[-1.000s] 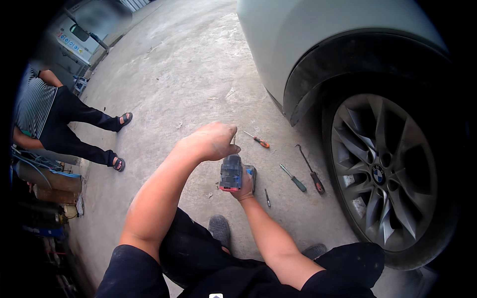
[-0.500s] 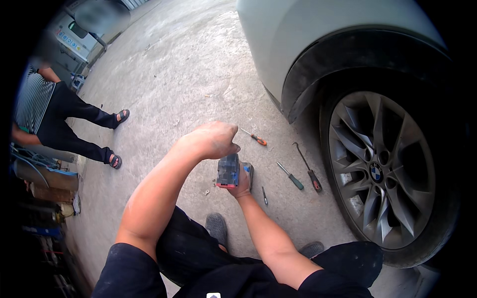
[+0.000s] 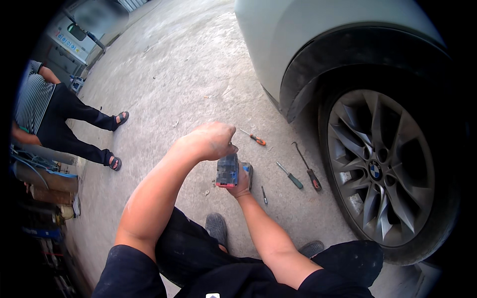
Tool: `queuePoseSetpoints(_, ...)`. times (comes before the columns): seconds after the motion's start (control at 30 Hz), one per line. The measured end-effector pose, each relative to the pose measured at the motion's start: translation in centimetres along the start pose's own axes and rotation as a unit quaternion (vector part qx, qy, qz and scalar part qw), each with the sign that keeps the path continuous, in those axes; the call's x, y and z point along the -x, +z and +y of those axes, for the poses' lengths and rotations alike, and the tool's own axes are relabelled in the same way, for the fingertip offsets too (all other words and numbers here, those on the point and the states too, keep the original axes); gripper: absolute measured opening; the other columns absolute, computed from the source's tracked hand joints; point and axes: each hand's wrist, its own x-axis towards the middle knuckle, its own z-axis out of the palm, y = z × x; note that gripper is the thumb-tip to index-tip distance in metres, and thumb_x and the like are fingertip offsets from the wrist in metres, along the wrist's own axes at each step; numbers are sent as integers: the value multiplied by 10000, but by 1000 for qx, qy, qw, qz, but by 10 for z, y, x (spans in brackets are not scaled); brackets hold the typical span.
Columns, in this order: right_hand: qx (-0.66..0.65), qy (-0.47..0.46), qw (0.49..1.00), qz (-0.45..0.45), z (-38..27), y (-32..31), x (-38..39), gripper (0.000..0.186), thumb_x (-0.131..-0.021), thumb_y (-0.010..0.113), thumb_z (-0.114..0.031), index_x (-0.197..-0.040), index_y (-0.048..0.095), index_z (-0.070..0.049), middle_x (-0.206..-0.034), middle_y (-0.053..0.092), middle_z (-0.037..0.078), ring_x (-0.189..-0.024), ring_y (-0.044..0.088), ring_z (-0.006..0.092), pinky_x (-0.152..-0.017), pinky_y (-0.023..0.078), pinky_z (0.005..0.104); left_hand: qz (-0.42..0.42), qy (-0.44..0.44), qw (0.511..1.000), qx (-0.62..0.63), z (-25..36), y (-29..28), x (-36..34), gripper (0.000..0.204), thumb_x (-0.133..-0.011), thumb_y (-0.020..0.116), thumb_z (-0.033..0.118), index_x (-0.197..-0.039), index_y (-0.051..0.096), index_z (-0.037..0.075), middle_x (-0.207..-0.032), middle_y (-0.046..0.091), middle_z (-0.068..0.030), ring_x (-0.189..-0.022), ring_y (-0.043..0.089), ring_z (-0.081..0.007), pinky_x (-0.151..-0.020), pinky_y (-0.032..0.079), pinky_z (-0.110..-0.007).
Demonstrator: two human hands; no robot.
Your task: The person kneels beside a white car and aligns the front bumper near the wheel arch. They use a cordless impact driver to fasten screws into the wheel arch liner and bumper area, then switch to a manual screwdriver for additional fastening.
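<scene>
My right hand (image 3: pixel 240 185) is wrapped round the grip of a cordless power driver (image 3: pixel 227 170), a dark body with red and blue parts. At its front end, my left hand (image 3: pixel 212 140) is closed, with the thumb and fingers bent together. Whatever those fingers pinch is hidden behind the hand. On the concrete beyond and to the right lie an orange-handled screwdriver (image 3: pixel 258 141), a green-handled screwdriver (image 3: pixel 295 182) and a hooked pry tool (image 3: pixel 314 180) with a black and red handle. A short dark metal bit (image 3: pixel 265 195) rests near my right wrist.
At the right stands a pale car (image 3: pixel 273 35), its alloy wheel (image 3: pixel 380 198) close to the tools. A person (image 3: pixel 64 116) in dark trousers and sandals stands at the left. Shelving (image 3: pixel 49 181) with hoses and parts lines the lower left. My shoes (image 3: pixel 216 227) are just below the driver.
</scene>
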Motion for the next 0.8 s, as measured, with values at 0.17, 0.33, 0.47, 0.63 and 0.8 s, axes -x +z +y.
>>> queuePoseSetpoints(0.17, 2, 1, 1000, -2, 0, -2, -1, 781, -706, 868, -359, -1335, 500, -77, -1044, 737, 134, -901, 730, 337, -774, 581, 421, 0, 8, 1000, -13, 4, 0, -2, 429, -890, 720, 334, -1152, 635, 4, -1049, 694, -236, -1062, 653, -402, -893, 521, -485)
queuePoseSetpoints(0.33, 18, 15, 1000, 10, 1, 0, 2, 786, -710, 865, -335, -1349, 486, -79, -1052, 730, 154, -934, 721, 351, -800, 574, 434, -8, 0, 1000, -15, 7, 2, -1, 504, -897, 708, 344, -1242, 609, -10, -1071, 691, -243, -1073, 648, -405, -915, 518, -480)
queuePoseSetpoints(0.47, 16, 43, 999, -10, 1, 3, 1, 796, -707, 867, -321, -1360, 479, -83, -1068, 726, 156, -957, 714, 361, -812, 570, 437, -12, -10, 1000, -20, 3, 6, -1, 534, -897, 711, 360, -1268, 599, -7, -1089, 688, -245, -1084, 645, -403, -926, 514, -477)
queuePoseSetpoints(0.63, 28, 38, 999, -10, 7, 2, 3, 824, -712, 854, -357, -1372, 445, -80, -1029, 720, 180, -925, 705, 393, -779, 567, 467, -11, -11, 1000, -8, 4, 8, -1, 545, -894, 714, 369, -1269, 596, -9, -1103, 685, -243, -1098, 640, -400, -928, 511, -474)
queuePoseSetpoints(0.8, 33, -9, 999, 17, 2, 4, 1, 866, -707, 851, -393, -1372, 408, -60, -957, 712, 211, -860, 703, 421, -725, 566, 495, -18, -11, 1000, -9, 1, 11, -6, 566, -895, 714, 366, -1300, 586, -8, -1125, 683, -241, -1110, 636, -396, -929, 508, -466)
